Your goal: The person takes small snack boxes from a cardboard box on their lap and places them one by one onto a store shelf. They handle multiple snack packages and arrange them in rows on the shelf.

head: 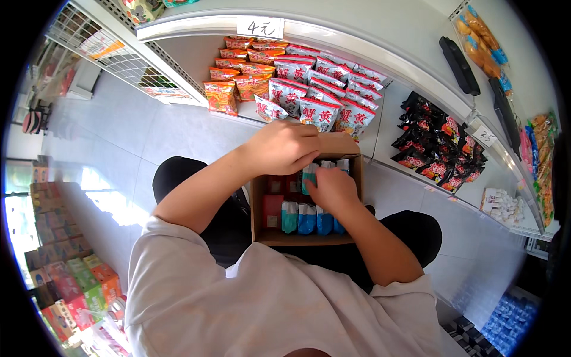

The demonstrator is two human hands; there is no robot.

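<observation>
An open cardboard box (308,241) sits between my knees, with small teal packets (289,217), blue packets (307,219) and red packs (272,211) inside. My left hand (290,147) is bent over the box's far side by the flap (337,143); its fingers curl downward, and whether they grip the flap cannot be told. Down in the box, my right hand (333,187) touches a teal-and-white packet (309,178) with its thumb side; its fingertips are partly hidden. Just beyond the flap stand silver-and-red snack bags (319,114) on a shelf.
Orange snack bags (221,97) stand at the shelf's left, black bags (439,143) farther right. An upper shelf edge (357,38) with a price card curves overhead. Wire mesh (120,62) is at upper left, stacked cartons (80,285) at lower left, blue-capped bottles (508,321) at lower right.
</observation>
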